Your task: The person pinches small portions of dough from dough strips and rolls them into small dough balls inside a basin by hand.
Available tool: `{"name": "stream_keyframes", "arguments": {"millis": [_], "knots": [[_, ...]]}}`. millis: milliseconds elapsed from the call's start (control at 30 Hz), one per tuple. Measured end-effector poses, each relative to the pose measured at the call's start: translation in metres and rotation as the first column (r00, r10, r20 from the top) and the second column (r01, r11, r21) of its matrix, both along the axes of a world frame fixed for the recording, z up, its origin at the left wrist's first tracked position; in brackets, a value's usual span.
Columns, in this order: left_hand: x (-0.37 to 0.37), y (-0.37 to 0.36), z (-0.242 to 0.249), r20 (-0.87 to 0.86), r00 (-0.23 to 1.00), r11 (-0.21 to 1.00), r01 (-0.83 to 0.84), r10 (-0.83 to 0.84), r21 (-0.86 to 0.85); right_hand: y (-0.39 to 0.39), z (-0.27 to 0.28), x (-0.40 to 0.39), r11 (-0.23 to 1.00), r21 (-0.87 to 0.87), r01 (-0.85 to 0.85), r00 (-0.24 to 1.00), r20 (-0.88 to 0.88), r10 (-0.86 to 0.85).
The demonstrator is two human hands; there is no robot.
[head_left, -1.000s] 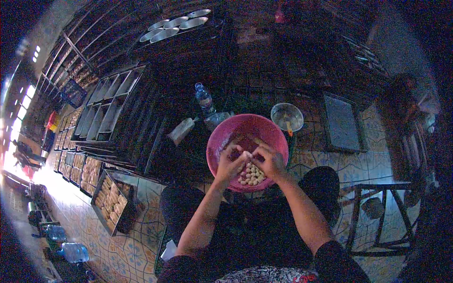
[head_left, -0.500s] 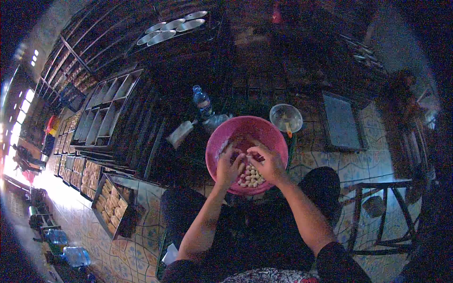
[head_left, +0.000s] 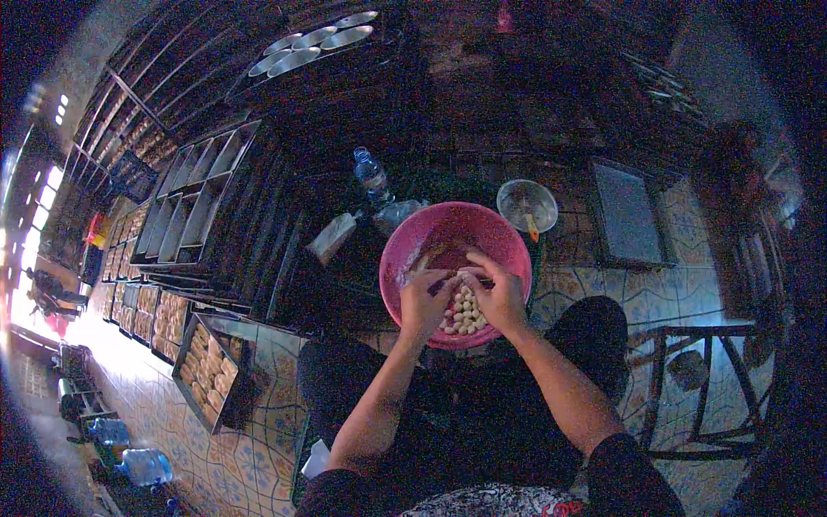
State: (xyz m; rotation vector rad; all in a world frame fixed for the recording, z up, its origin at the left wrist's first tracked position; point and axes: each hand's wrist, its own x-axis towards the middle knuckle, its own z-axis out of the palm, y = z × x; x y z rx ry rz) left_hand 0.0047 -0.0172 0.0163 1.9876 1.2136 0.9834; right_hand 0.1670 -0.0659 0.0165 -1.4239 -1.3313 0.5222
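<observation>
A pink plastic basin (head_left: 392, 289) sits between my knees, with a heap of small, pale, rounded pieces (head_left: 466, 312) in its near part. Both hands are over the inside of the basin, just above the heap. My left hand (head_left: 425, 302) has its fingers bent, and its thumb and fingertips come together close to the other hand. My right hand (head_left: 500, 297) is curled in the same way, thumb tip meeting the left fingertips. I cannot make out the small thing between the fingertips of the two hands.
Beyond the basin are a clear plastic bottle (head_left: 371, 177), a scoop-like pale container (head_left: 332, 236) and a bowl (head_left: 526, 205) with an orange-handled tool (head_left: 532, 229). Trays of bread (head_left: 207, 370) lie left; a metal tray (head_left: 627, 213) and a dark metal frame (head_left: 702, 392) are right.
My hands have drawn closer together, their fingertips now meeting over the heap. The whole view has shifted slightly.
</observation>
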Motion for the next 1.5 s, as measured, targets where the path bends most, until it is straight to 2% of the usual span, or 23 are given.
{"name": "stream_keyframes", "arguments": {"millis": [67, 200, 267, 300, 333, 367, 433, 500, 600, 667, 700, 733, 833, 967, 1000, 1067, 1133, 1167, 1233, 1267, 1367, 1400, 1500], "knots": [[-0.003, 0.001, -0.002, 0.057, 0.998, 0.992, -0.025, 0.032, -0.121, 0.003, -0.01, -0.005, 1.0, 0.008, -0.014, 1.0, -0.017, 0.014], [-0.006, 0.005, 0.001, 0.042, 0.999, 0.997, -0.015, 0.018, -0.077, 0.01, -0.012, -0.003, 0.992, -0.091, -0.089, 0.991, -0.107, 0.079], [-0.004, 0.007, 0.0, 0.286, 0.958, 0.975, 0.036, 0.029, -0.22, 0.011, -0.01, 0.003, 0.984, -0.145, -0.104, 0.975, -0.209, 0.072], [-0.004, 0.009, -0.004, 0.288, 0.957, 0.975, 0.033, 0.033, -0.221, 0.011, -0.006, 0.005, 0.973, -0.196, -0.121, 0.95, -0.307, 0.057], [-0.005, 0.013, -0.009, 0.418, 0.907, 0.921, 0.113, 0.059, -0.374, 0.011, 0.005, 0.004, 0.972, -0.197, -0.124, 0.951, -0.304, 0.06], [-0.006, 0.017, -0.015, 0.533, 0.839, 0.839, 0.212, 0.107, -0.502, 0.009, 0.015, 0.003, 0.989, -0.1, -0.111, 0.971, -0.222, 0.086], [-0.009, 0.022, -0.021, 0.528, 0.847, 0.864, 0.227, 0.052, -0.449, 0.011, 0.021, 0.006, 0.994, -0.003, -0.105, 0.985, -0.137, 0.104], [-0.01, 0.021, -0.018, 0.516, 0.856, 0.886, 0.245, -0.007, -0.393, 0.015, 0.022, 0.013, 0.955, 0.087, -0.285, 0.936, 0.239, 0.258], [-0.01, 0.014, -0.001, 0.561, 0.828, 0.883, 0.254, 0.012, -0.394, 0.015, 0.015, 0.011, 0.966, 0.052, -0.254, 0.918, 0.326, 0.224], [-0.011, 0.011, 0.009, 0.569, 0.8, 0.745, 0.26, 0.191, -0.615, 0.014, 0.012, 0.012, 0.961, -0.004, -0.275, 0.906, 0.333, 0.26], [-0.009, 0.013, 0.001, 0.575, 0.797, 0.748, 0.264, 0.187, -0.609, 0.013, 0.011, 0.014, 0.955, -0.067, -0.29, 0.896, 0.33, 0.295], [-0.007, 0.015, -0.012, 0.633, 0.759, 0.725, 0.348, 0.155, -0.595, 0.013, 0.015, 0.013, 0.966, 0.061, -0.253, 0.844, 0.502, 0.189], [-0.002, 0.007, -0.012, 0.722, 0.672, 0.672, 0.46, 0.165, -0.581, 0.008, 0.011, 0.018, 0.966, 0.019, -0.257, 0.806, 0.556, 0.204], [-0.001, 0.01, -0.019, 0.62, 0.761, 0.682, 0.35, 0.193, -0.642, 0.003, 0.021, 0.014, 0.962, 0.161, -0.218, 0.846, 0.523, 0.104], [-0.002, 0.013, -0.019, 0.591, 0.801, 0.751, 0.331, 0.096, -0.571, 0.002, 0.02, 0.015, 0.961, 0.164, -0.221, 0.846, 0.523, 0.106], [-0.009, 0.015, -0.019, 0.546, 0.838, 0.815, 0.311, 0.007, -0.488, -0.001, 0.018, 0.016, 0.964, -0.106, -0.243, 0.849, 0.457, 0.265], [-0.016, 0.012, 0.011, 0.514, 0.838, 0.321, 0.442, 0.186, -0.837, 0.003, 0.019, 0.012, 0.964, -0.059, -0.259, 0.808, 0.533, 0.25], [-0.018, 0.014, 0.009, 0.512, 0.837, 0.322, 0.44, 0.19, -0.838, 0.002, 0.02, 0.01, 0.963, -0.019, -0.267, 0.767, 0.601, 0.224], [-0.018, 0.014, 0.008, 0.523, 0.852, 0.441, 0.476, -0.017, -0.761, -0.001, 0.034, 0.005, 0.968, -0.094, -0.234, 0.769, 0.591, 0.244], [-0.018, 0.011, 0.006, 0.497, 0.868, 0.52, 0.423, 0.003, -0.742, -0.003, 0.037, 0.004, 0.966, -0.164, -0.199, 0.769, 0.585, 0.258], [-0.019, 0.027, -0.031, 0.402, 0.914, 0.678, 0.325, -0.047, -0.66, 0.0, 0.026, 0.005, 0.962, -0.124, -0.243, 0.792, 0.548, 0.27], [-0.019, 0.02, -0.027, 0.509, 0.853, 0.644, 0.326, 0.115, -0.692, 0.001, 0.023, 0.003, 0.964, -0.122, -0.238, 0.796, 0.545, 0.265], [-0.017, 0.021, -0.024, 0.511, 0.835, 0.63, 0.287, 0.205, -0.722, 0.004, 0.01, 0.0, 0.943, -0.002, -0.332, 0.865, 0.399, 0.305]]}}
